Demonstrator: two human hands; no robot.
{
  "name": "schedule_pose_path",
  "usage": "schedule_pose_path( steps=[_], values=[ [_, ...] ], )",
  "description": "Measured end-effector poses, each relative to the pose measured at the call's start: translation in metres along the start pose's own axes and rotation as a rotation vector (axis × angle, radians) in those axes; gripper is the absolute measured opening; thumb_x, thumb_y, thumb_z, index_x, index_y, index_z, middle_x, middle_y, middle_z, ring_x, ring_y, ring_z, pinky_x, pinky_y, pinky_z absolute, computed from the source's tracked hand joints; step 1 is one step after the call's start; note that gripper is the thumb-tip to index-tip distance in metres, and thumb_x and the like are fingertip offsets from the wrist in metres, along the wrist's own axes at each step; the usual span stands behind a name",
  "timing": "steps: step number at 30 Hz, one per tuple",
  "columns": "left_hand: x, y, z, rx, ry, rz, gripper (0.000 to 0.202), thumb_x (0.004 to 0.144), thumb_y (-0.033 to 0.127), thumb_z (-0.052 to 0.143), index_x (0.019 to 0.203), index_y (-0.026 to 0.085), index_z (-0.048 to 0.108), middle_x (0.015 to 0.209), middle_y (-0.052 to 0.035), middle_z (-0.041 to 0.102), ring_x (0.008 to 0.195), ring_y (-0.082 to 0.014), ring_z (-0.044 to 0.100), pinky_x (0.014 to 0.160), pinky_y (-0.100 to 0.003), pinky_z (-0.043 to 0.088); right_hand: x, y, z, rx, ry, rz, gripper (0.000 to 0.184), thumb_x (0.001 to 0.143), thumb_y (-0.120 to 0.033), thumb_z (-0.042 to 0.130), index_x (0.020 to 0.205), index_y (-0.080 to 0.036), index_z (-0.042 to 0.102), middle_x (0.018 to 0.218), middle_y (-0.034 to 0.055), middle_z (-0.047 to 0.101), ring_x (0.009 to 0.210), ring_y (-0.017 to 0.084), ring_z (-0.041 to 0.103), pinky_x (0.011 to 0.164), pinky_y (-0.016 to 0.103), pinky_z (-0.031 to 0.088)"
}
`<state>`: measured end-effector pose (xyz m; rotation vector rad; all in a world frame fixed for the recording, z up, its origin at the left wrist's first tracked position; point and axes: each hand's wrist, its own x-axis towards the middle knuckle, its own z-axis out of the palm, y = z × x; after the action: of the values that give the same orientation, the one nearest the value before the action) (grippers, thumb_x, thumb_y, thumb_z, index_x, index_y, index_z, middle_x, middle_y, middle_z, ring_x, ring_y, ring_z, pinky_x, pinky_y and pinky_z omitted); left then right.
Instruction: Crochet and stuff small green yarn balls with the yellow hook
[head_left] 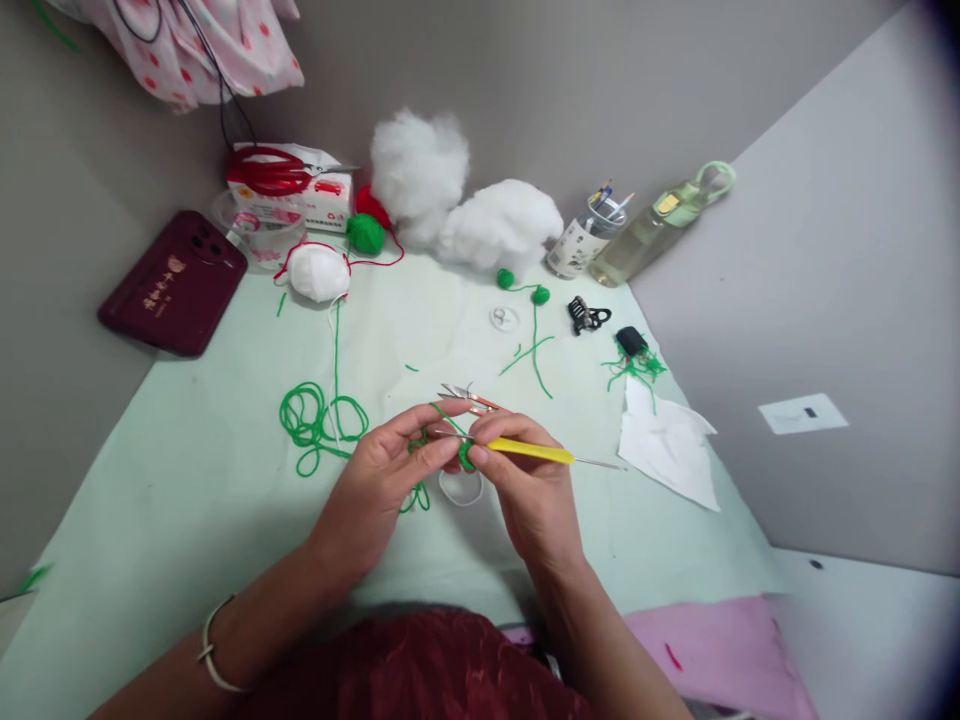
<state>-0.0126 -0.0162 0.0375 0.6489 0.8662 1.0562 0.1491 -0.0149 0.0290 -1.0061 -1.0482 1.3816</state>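
Note:
My right hand (532,490) pinches a yellow-handled crochet hook (532,451), its metal end pointing right. My left hand (382,480) pinches green yarn (319,420) and a small green crocheted piece (466,457) between the two hands. The hook's tip is hidden in that piece. The yarn trails left into a loose coil on the pale green table cover (187,480). Small snips (466,397) lie just beyond my fingers.
At the back are white stuffing (457,200), a green yarn ball (366,233), a white ball (319,272), red scissors (274,175) on a box, a dark red phone (172,282), a pen jar (585,240) and a bottle (660,225). White paper (667,440) lies right.

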Motion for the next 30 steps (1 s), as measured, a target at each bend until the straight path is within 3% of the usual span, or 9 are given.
schedule_pose_path(
  steps=[6, 15, 19, 22, 25, 30],
  values=[
    [0.0, -0.001, -0.001, -0.039, 0.043, 0.014, 0.021, 0.086, 0.026, 0.079, 0.107, 0.026, 0.082, 0.083, 0.0012, 0.063, 0.077, -0.0125, 0.06, 0.076, -0.024, 0.048, 0.001, -0.001, 0.002, 0.099, -0.037, 0.058, 0.014, 0.076, -0.019, 0.088, 0.078, -0.024, 0.075, 0.08, -0.0025, 0.07, 0.068, 0.01, 0.061, 0.064, 0.023, 0.049],
    [0.002, 0.0, -0.006, -0.067, 0.056, -0.025, 0.01, 0.086, 0.025, 0.081, 0.094, 0.021, 0.078, 0.083, -0.0015, 0.072, 0.076, -0.0139, 0.063, 0.074, -0.025, 0.048, -0.002, -0.006, 0.003, 0.106, 0.011, 0.097, 0.023, 0.07, -0.027, 0.092, 0.073, -0.021, 0.07, 0.074, -0.0017, 0.066, 0.062, 0.01, 0.057, 0.056, 0.023, 0.046],
    [0.002, 0.006, -0.005, -0.109, 0.025, -0.041, 0.02, 0.086, 0.023, 0.08, 0.106, 0.021, 0.079, 0.097, -0.0049, 0.076, 0.093, -0.0168, 0.067, 0.075, -0.023, 0.049, -0.004, -0.006, -0.001, 0.052, 0.024, 0.025, 0.015, 0.077, -0.024, 0.088, 0.079, -0.023, 0.074, 0.081, -0.0007, 0.07, 0.069, 0.012, 0.06, 0.061, 0.024, 0.05],
    [0.001, 0.008, -0.001, -0.213, -0.005, -0.124, 0.027, 0.089, 0.021, 0.078, 0.117, 0.022, 0.077, 0.091, -0.0033, 0.075, 0.081, -0.0122, 0.065, 0.072, -0.02, 0.05, -0.004, -0.005, 0.0, 0.009, 0.028, -0.081, 0.012, 0.081, -0.018, 0.085, 0.083, -0.026, 0.076, 0.082, -0.0012, 0.071, 0.076, 0.012, 0.063, 0.066, 0.024, 0.05],
    [0.001, 0.006, 0.003, -0.315, 0.021, -0.171, 0.027, 0.087, 0.017, 0.078, 0.114, 0.02, 0.077, 0.087, -0.0018, 0.071, 0.071, -0.0079, 0.061, 0.068, -0.017, 0.051, -0.004, -0.004, 0.003, -0.01, 0.051, -0.139, 0.013, 0.082, -0.016, 0.084, 0.084, -0.027, 0.078, 0.083, -0.0012, 0.072, 0.081, 0.014, 0.065, 0.071, 0.027, 0.052],
    [0.001, 0.001, 0.007, -0.381, 0.034, -0.14, 0.026, 0.087, 0.015, 0.078, 0.111, 0.02, 0.075, 0.084, -0.0003, 0.068, 0.067, -0.0058, 0.057, 0.065, -0.014, 0.049, -0.004, -0.001, 0.009, -0.01, 0.099, -0.145, 0.012, 0.082, -0.017, 0.083, 0.083, -0.027, 0.078, 0.084, -0.0014, 0.074, 0.079, 0.014, 0.067, 0.07, 0.028, 0.053]
  ],
)
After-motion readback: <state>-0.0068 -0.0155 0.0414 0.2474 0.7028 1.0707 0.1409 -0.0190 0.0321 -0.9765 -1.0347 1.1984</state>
